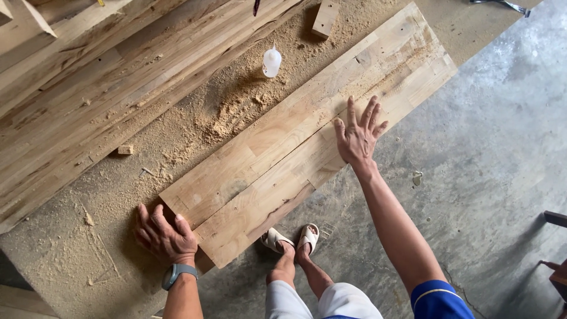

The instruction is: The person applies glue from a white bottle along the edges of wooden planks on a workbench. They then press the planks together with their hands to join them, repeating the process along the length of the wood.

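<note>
— Underfoot, what have you got?

— On the concrete floor (496, 147), grey and dusty, lies a glued-up wood panel (295, 142), running diagonally away from my sandals (292, 237). Sawdust (224, 112) is heaped beside its far edge, with a small plastic bottle (271, 61) standing in it and a wood block (325, 19) beyond.

— And your hands?

— My left hand (165, 236), watch on the wrist, rests curled at the panel's near corner, fingers pressing the floor and edge, gripping nothing. My right hand (358, 137) lies flat on the panel's near long edge, fingers spread.

— Anything else around?

— More boards (77, 88) stacked to the left.
</note>
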